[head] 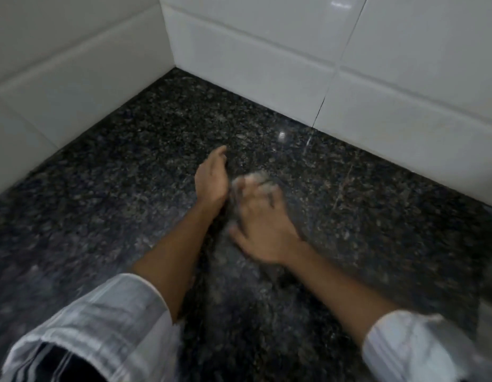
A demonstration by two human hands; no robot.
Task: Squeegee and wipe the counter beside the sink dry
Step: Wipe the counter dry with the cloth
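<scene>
Down low, rolled white sleeves (115, 321); right hand (262, 224), fingers spread, presses something pale and blurred, orientation unclear, on the dark granite counter (101, 188). Left hand (211, 180) stands edge-down, fingers together, pointing toward white tiles (253, 64).

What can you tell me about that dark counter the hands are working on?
The counter looks like polished dark granite, black flecked with grey and pale specks. It lies flat and fills a corner where white tiled walls meet it at the back and left. Its surface is glossy, mirroring a light spot and a tile joint. The left hand and right hand rest on it near the middle; blur hides anything under the right fingers.
</scene>
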